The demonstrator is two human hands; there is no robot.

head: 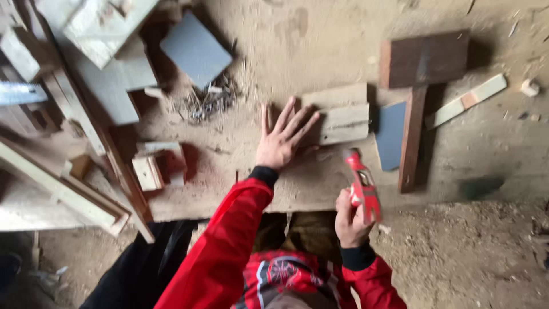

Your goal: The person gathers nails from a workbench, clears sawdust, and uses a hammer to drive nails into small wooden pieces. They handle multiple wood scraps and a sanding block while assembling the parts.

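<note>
Two hands work: left hand (281,139) spread flat beside a wood block (342,114), right hand (350,220) clamped on a red tool (362,186).

Rough, pale sawn wood blocks (343,114) lie on a dusty, matt wooden board (229,189) under the left hand (280,143). The right hand (350,220) grips a glossy red plastic-handled tool (363,186). A dark, smooth-faced wooden piece (423,60) and matt grey squares (195,50) sit nearby.

Grey square tile (196,50), dark wooden mallet (421,74), nail pile (206,103)
</note>
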